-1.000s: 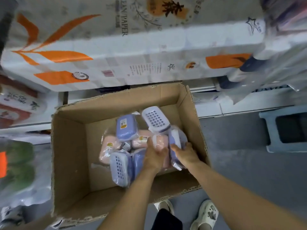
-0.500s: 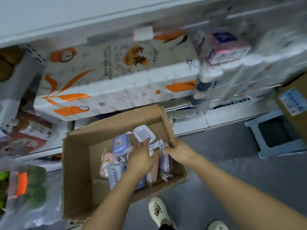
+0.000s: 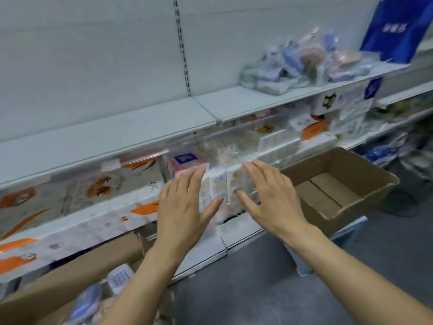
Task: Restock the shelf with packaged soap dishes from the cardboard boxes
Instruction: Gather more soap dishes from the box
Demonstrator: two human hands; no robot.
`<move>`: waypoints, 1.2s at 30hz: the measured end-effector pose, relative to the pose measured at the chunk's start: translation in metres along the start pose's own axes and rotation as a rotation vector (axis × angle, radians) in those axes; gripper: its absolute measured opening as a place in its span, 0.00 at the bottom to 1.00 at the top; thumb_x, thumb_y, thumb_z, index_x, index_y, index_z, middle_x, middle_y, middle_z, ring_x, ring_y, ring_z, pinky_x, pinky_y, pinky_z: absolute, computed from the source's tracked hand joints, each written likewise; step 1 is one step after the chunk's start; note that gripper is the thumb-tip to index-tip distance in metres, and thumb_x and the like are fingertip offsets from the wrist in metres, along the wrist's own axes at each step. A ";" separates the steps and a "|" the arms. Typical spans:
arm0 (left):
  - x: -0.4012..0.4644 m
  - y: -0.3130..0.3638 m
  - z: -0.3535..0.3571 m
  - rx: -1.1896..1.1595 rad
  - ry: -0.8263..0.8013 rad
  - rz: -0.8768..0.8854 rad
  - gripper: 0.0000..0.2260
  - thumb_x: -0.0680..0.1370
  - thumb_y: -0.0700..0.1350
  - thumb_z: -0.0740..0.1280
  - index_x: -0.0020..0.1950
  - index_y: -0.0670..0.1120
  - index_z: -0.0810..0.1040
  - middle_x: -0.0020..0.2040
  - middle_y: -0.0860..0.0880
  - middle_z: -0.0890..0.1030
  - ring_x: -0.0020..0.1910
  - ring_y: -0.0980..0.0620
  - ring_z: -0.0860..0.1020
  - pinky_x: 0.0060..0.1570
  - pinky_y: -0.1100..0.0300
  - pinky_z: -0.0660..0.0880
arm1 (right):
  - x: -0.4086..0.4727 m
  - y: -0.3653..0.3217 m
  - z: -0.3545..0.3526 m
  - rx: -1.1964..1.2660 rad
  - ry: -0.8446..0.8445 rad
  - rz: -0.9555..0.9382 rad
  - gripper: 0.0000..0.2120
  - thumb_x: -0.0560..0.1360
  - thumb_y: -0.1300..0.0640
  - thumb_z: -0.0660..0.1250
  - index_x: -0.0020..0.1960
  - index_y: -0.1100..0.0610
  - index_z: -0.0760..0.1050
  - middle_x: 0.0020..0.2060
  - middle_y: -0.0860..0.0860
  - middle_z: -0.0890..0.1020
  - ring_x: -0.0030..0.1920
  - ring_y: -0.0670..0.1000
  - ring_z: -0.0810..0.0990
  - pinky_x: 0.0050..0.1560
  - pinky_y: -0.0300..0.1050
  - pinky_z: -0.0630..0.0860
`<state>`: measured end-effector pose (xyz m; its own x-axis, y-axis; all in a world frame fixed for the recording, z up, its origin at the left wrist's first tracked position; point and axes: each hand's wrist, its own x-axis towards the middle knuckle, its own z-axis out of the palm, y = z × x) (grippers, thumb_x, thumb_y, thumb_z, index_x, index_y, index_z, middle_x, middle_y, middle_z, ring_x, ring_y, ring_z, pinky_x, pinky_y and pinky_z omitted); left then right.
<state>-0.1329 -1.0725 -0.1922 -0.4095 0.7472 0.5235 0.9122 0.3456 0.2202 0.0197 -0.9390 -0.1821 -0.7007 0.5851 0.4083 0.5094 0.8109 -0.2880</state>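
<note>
Hands [image 3: 185, 207] left box [image 3: 70, 273] (contents blurred).

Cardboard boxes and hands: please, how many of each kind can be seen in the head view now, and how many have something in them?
Cardboard boxes: 2, the empty box at right and the box with soap dishes at lower left.
Hands: 2, the left hand and the right hand, both open and holding nothing.
Total: 4.

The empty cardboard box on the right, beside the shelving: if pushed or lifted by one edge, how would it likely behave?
The empty cardboard box probably slides or lifts easily: nothing shows inside. Its open top and thin walls suggest it could flex or twist if raised by one edge. It seems to sit on something low, so a push might slide it off.
</note>
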 end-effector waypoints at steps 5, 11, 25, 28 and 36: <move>0.066 0.094 0.024 -0.054 0.037 0.118 0.32 0.77 0.64 0.59 0.76 0.47 0.65 0.71 0.47 0.71 0.68 0.45 0.71 0.66 0.45 0.69 | 0.009 0.092 -0.065 -0.057 0.103 0.063 0.31 0.76 0.41 0.61 0.76 0.51 0.61 0.73 0.53 0.66 0.72 0.55 0.64 0.68 0.53 0.64; 0.146 0.180 0.066 -0.063 0.040 0.218 0.33 0.77 0.65 0.57 0.77 0.49 0.62 0.73 0.47 0.69 0.71 0.46 0.68 0.69 0.46 0.66 | 0.033 0.195 -0.116 -0.110 0.165 0.119 0.33 0.76 0.41 0.64 0.77 0.50 0.58 0.74 0.52 0.63 0.74 0.53 0.61 0.70 0.52 0.61; 0.378 0.364 0.233 -0.252 0.033 0.162 0.33 0.77 0.62 0.62 0.78 0.51 0.59 0.74 0.49 0.66 0.71 0.49 0.65 0.70 0.50 0.64 | 0.183 0.488 -0.174 -0.153 0.193 0.119 0.32 0.77 0.43 0.62 0.77 0.49 0.56 0.74 0.50 0.62 0.74 0.52 0.60 0.70 0.52 0.64; 0.430 0.403 0.263 -0.284 0.001 0.216 0.31 0.78 0.58 0.66 0.78 0.50 0.61 0.72 0.48 0.69 0.70 0.49 0.66 0.69 0.49 0.66 | 0.212 0.548 -0.190 -0.151 0.208 0.139 0.32 0.77 0.44 0.63 0.77 0.50 0.56 0.74 0.50 0.63 0.73 0.52 0.61 0.71 0.52 0.64; 0.537 0.490 0.344 -0.278 -0.049 0.273 0.32 0.78 0.57 0.66 0.79 0.51 0.59 0.73 0.49 0.68 0.72 0.50 0.64 0.70 0.56 0.60 | 0.290 0.713 -0.219 -0.136 0.147 0.102 0.32 0.76 0.46 0.65 0.76 0.51 0.58 0.73 0.51 0.64 0.72 0.53 0.62 0.70 0.55 0.65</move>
<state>0.0885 -0.3070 -0.0861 -0.1454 0.8192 0.5548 0.9546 -0.0312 0.2962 0.2889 -0.1929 -0.0791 -0.5667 0.6489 0.5077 0.6438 0.7333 -0.2186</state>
